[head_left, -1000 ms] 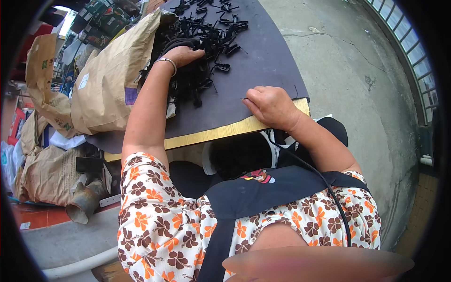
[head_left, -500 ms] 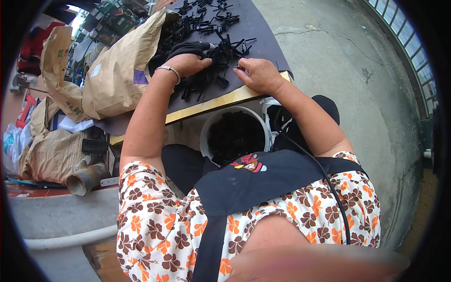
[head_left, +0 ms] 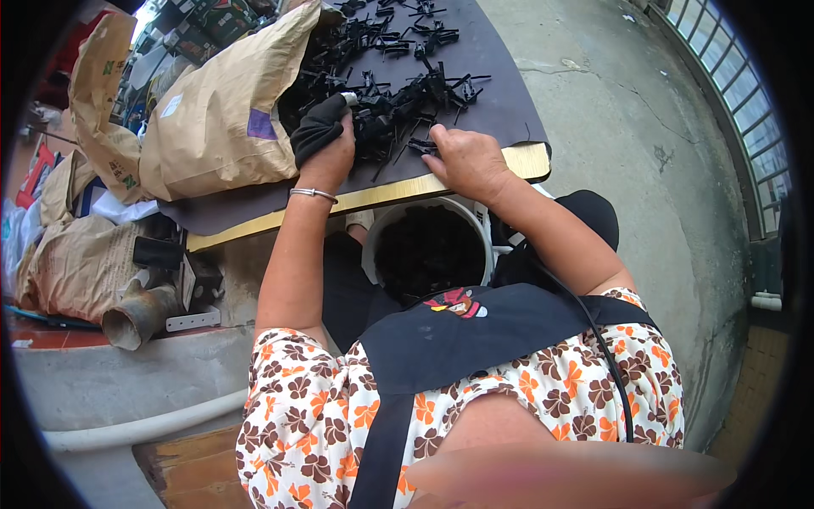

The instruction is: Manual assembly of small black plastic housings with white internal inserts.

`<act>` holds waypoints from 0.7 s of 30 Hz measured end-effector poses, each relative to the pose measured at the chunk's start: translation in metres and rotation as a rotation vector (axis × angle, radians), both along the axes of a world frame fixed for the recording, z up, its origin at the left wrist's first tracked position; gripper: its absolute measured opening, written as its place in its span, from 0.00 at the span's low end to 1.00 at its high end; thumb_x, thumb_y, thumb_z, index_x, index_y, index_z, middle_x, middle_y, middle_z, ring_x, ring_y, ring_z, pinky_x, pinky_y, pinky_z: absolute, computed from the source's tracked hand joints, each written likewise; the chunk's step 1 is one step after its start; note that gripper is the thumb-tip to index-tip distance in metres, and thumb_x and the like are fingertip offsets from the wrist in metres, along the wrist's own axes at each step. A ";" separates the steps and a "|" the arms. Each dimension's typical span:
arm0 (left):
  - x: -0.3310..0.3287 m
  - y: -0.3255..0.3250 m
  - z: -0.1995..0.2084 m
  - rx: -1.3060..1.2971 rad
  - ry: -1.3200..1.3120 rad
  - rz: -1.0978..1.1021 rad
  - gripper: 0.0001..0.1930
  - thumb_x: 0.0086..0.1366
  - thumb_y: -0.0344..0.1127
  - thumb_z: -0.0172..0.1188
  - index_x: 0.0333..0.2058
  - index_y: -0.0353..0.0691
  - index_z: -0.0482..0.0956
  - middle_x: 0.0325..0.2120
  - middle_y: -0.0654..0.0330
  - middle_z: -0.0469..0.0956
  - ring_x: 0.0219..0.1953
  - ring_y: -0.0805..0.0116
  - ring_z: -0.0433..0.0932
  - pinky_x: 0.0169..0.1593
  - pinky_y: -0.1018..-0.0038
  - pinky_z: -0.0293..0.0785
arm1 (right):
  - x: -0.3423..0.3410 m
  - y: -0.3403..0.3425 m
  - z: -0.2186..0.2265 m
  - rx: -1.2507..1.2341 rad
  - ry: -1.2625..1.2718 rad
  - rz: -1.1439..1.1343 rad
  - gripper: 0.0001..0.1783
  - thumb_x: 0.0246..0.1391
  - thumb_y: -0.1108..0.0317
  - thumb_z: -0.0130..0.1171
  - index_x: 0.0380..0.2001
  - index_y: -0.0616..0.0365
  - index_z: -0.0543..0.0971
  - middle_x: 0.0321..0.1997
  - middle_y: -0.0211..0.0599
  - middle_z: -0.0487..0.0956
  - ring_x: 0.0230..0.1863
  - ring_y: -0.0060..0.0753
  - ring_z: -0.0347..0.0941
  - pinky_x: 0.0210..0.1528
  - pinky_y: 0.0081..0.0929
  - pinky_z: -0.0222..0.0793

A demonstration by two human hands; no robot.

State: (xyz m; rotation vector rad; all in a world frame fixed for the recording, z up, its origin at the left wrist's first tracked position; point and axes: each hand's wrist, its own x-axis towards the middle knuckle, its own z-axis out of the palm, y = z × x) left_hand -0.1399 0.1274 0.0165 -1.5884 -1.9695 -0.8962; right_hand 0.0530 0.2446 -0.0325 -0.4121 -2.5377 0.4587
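A pile of small black plastic parts (head_left: 428, 89) with thin stalks is spread over the dark table top (head_left: 500, 93). My left hand (head_left: 337, 153) is at the pile's left side, next to the open mouth of a brown paper sack (head_left: 216, 106). Black cloth (head_left: 320, 127), perhaps a glove, covers its fingers, and a whitish tip shows at its far end; what it grips is hidden. Close to the table's near edge, my right hand (head_left: 471, 163) has thumb and fingers pinched on a small black plastic part (head_left: 421, 146).
Below the near edge, between my knees, a white bucket (head_left: 370, 246) holds a dark heap. More paper sacks (head_left: 80, 276), a metal pipe piece (head_left: 136, 318) and clutter stand at the left. A concrete floor (head_left: 653, 204) and a metal railing (head_left: 746, 93) lie to the right.
My left hand has turned to point more away from me and drawn back slightly. My right hand has moved a little nearer me and to the right. The whole view has shifted somewhat.
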 end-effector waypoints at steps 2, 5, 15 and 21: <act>0.023 -0.002 0.010 0.025 -0.163 -0.008 0.10 0.58 0.27 0.53 0.39 0.37 0.77 0.33 0.56 0.78 0.30 0.64 0.77 0.37 0.71 0.73 | 0.008 0.006 -0.002 -0.012 -0.011 -0.012 0.15 0.47 0.59 0.59 0.32 0.57 0.69 0.24 0.41 0.75 0.27 0.44 0.75 0.28 0.35 0.70; 0.047 -0.010 0.013 0.186 -0.737 -0.068 0.12 0.60 0.24 0.54 0.43 0.34 0.74 0.35 0.60 0.77 0.33 0.79 0.75 0.36 0.81 0.75 | 0.018 0.012 0.007 -0.109 0.275 0.075 0.14 0.48 0.63 0.60 0.33 0.60 0.71 0.22 0.40 0.73 0.20 0.36 0.69 0.24 0.28 0.65; 0.107 -0.039 -0.006 0.221 -0.597 -0.167 0.09 0.58 0.24 0.56 0.38 0.34 0.77 0.32 0.56 0.78 0.31 0.68 0.77 0.36 0.76 0.73 | 0.016 -0.008 0.024 -0.999 0.301 0.333 0.10 0.56 0.71 0.54 0.41 0.60 0.73 0.30 0.20 0.70 0.30 0.08 0.60 0.31 0.12 0.59; 0.128 -0.053 -0.013 0.177 -0.564 -0.197 0.09 0.59 0.23 0.57 0.39 0.33 0.76 0.32 0.59 0.78 0.31 0.75 0.77 0.36 0.79 0.74 | 0.026 -0.011 0.021 -0.929 0.177 0.410 0.06 0.55 0.72 0.54 0.36 0.61 0.73 0.30 0.21 0.70 0.31 0.11 0.62 0.33 0.11 0.59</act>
